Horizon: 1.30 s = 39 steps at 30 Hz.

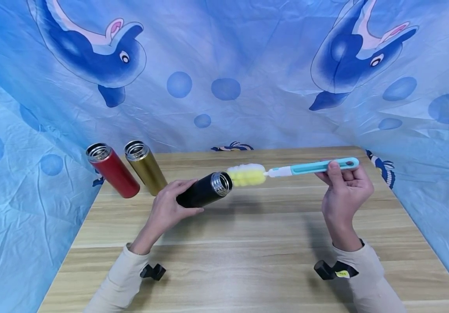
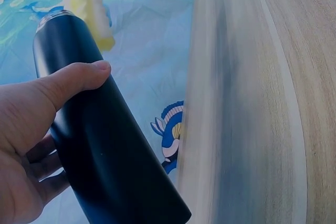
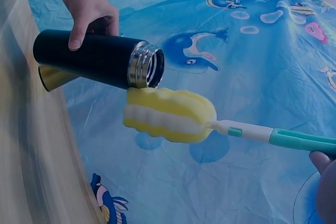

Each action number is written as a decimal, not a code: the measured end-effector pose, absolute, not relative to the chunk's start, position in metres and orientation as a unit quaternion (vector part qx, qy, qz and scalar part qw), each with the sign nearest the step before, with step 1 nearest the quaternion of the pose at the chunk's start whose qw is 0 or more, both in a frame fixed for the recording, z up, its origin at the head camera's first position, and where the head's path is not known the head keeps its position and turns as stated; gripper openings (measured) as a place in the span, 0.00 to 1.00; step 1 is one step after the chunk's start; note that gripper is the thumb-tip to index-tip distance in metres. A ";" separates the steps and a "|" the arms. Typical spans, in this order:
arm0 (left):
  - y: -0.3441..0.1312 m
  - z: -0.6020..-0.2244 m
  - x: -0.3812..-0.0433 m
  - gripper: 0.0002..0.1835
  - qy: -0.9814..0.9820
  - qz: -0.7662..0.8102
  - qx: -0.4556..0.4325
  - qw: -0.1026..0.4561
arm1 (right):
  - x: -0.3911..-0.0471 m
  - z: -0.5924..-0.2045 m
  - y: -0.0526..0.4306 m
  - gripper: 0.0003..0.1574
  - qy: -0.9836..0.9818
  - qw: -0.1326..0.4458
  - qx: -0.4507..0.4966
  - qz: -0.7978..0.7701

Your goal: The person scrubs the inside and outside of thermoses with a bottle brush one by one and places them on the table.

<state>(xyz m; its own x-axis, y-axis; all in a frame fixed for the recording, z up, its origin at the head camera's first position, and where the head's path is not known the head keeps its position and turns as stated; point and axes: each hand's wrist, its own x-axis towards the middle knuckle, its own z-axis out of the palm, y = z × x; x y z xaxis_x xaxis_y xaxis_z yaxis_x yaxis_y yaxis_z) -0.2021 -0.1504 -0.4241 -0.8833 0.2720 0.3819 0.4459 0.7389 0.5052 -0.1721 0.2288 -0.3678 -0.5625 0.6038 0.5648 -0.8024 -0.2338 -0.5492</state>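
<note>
My left hand [image 1: 171, 204] grips a black vacuum flask [image 2: 110, 129] round its body, tilted over the table with its open steel mouth [image 1: 222, 184] turned to the right. In my right hand [image 1: 345, 195], thumb and fingers pinch the turquoise handle of a bottle brush [image 1: 318, 167]. The brush's yellow and white sponge head [image 3: 170, 116] is close by the flask's mouth; in the right wrist view it lies just outside the rim, and whether they touch I cannot tell.
A red flask [image 1: 115, 171] and a gold flask [image 1: 147, 169], both without lids, stand at the back left of the wooden table [image 1: 247, 269]. A blue sheet [image 1: 263, 117] printed with dolphins hangs behind the table and at both sides.
</note>
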 end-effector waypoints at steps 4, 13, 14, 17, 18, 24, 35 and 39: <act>-0.150 -0.425 -0.203 0.43 -0.922 -0.302 -0.194 0.145 | -0.170 -0.368 0.230 0.06 -0.431 0.454 0.116 0.771; -0.149 -0.425 -0.204 0.42 -0.921 -0.305 -0.193 0.146 | -0.169 -0.368 0.231 0.06 -0.416 0.464 0.128 0.772; -0.149 -0.425 -0.204 0.42 -0.921 -0.305 -0.192 0.146 | -0.168 -0.368 0.231 0.06 -0.416 0.464 0.128 0.772; -0.149 -0.425 -0.205 0.42 -0.922 -0.303 -0.191 0.147 | -0.167 -0.368 0.231 0.05 -0.415 0.465 0.130 0.771; -0.149 -0.425 -0.205 0.42 -0.922 -0.303 -0.190 0.147 | -0.167 -0.368 0.231 0.06 -0.413 0.465 0.131 0.772; -0.149 -0.425 -0.206 0.42 -0.923 -0.305 -0.188 0.142 | -0.166 -0.368 0.232 0.05 -0.407 0.464 0.132 0.776; -0.147 -0.426 -0.205 0.43 -0.924 -0.301 -0.189 0.141 | -0.166 -0.366 0.234 0.05 -0.402 0.453 0.123 0.786; -0.145 -0.426 -0.204 0.43 -0.923 -0.297 -0.194 0.146 | -0.167 -0.365 0.233 0.06 -0.396 0.447 0.114 0.794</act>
<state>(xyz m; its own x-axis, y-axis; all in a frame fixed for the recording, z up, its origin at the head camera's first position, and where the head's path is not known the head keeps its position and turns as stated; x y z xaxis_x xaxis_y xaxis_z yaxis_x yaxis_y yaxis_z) -0.2044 -0.1454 -0.4262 -0.8819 0.2717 0.3853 0.4454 0.7478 0.4924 -0.1667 0.2335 -0.3648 -0.5752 0.6194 0.5344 -0.7997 -0.2880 -0.5269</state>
